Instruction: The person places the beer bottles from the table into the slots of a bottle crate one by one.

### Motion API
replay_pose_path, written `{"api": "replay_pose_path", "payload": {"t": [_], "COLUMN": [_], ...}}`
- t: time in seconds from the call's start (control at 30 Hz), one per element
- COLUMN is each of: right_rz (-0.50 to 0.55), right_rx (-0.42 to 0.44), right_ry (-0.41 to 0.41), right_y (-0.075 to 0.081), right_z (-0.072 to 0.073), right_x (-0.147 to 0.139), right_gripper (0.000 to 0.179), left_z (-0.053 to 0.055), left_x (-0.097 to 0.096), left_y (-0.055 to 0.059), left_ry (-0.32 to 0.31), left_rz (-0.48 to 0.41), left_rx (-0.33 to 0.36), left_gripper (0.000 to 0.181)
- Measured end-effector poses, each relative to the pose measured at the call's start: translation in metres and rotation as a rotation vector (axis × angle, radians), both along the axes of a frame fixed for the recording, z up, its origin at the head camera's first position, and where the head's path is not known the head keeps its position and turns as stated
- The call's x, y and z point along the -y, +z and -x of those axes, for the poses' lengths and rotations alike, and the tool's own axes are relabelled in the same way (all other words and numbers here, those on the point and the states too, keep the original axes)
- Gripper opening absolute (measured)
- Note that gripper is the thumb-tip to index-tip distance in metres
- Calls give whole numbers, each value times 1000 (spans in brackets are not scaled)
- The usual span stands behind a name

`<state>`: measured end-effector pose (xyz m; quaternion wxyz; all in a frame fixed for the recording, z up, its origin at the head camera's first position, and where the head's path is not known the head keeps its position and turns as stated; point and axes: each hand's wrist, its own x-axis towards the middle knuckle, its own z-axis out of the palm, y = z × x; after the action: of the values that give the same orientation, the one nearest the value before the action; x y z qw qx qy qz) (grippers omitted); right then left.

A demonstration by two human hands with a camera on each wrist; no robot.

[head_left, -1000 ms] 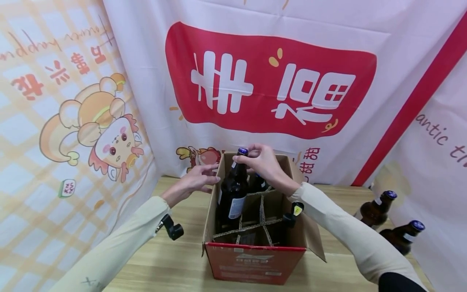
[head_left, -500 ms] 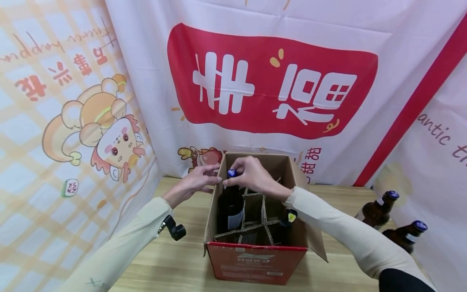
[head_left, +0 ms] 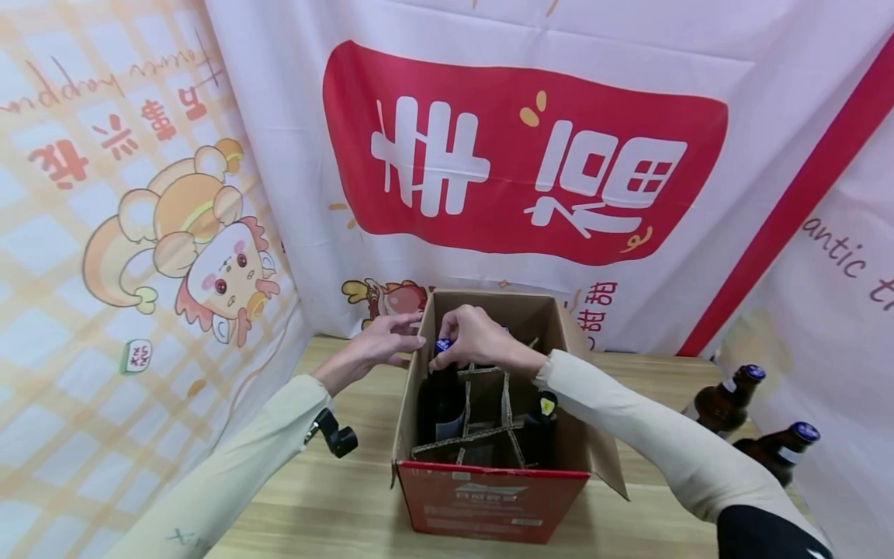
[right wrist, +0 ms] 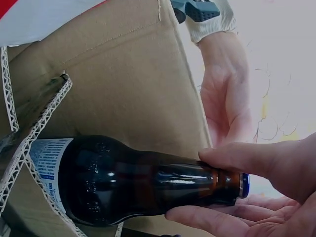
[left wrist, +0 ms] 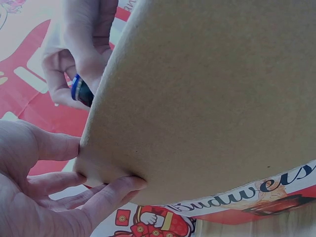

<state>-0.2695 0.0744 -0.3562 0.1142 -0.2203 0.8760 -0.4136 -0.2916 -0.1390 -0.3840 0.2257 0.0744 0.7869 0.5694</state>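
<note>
My right hand (head_left: pixel 478 338) pinches the neck of a dark brown beer bottle (right wrist: pixel 133 182) just below its blue cap. Upright in the head view, the bottle stands low in the back left part of an open red cardboard box (head_left: pixel 492 505), its lower end hidden by the cardboard dividers (head_left: pixel 506 396). On the box's left side, my left hand (head_left: pixel 382 341) touches the top edge. In the left wrist view its fingertips (left wrist: pixel 133 182) press on the brown flap (left wrist: pixel 197 108), with the thumb at the flap's edge.
Two brown beer bottles with blue caps, one farther back (head_left: pixel 726 400) and one nearer (head_left: pixel 775 454), stand on the wooden table (head_left: pixel 335 489) at the right. Another blue cap shows partly behind my right hand inside the box. Printed cloths hang at the back and sides.
My right hand has lowered the bottle deeper into the box, moving down and slightly left. The left hand has stayed at the box's left edge.
</note>
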Motion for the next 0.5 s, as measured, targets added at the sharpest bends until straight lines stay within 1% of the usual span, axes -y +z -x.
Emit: {"api": "replay_pose_path", "payload": {"t": [0.17, 0.27, 0.37, 0.5], "right_rz": [-16, -47, -86, -95], "right_rx": [19, -14, -76, -89], "right_ry": [29, 49, 72, 97], "right_y": [-6, -13, -22, -31], "right_z": [5, 7, 9, 8], "right_x": [2, 3, 3, 4], "right_gripper": [29, 31, 32, 32], "left_z": [1, 1, 1, -1], "left_x": [-1, -1, -2, -3], "left_y": [0, -1, -1, 0], "left_ry": [5, 7, 7, 5], "left_rz": [8, 8, 2, -7], "left_rx": [-3, 2, 7, 12], "left_gripper": [68, 68, 68, 68]}}
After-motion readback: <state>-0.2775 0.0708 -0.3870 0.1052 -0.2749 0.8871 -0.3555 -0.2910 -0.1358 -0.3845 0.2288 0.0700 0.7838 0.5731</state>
